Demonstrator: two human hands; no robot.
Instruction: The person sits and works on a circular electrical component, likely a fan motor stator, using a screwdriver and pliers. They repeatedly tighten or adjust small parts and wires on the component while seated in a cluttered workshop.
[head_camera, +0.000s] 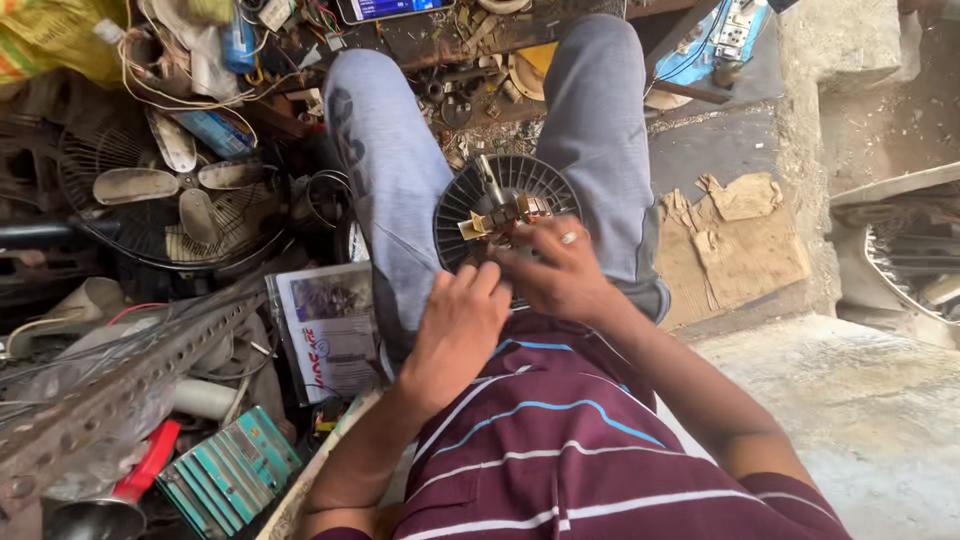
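A round black ribbed fan motor housing with a metal shaft and brass-coloured parts rests on my lap between my grey-trousered legs. My left hand grips its near edge from below. My right hand, a ring on one finger, has its fingers closed on the brass-coloured parts at the motor's middle.
A dusty fan with pale blades and wire guard lies at the left. A perforated metal angle bar, a magazine, a teal finned part and tangled wires crowd the lower left. Torn cardboard and a concrete slab lie at the right.
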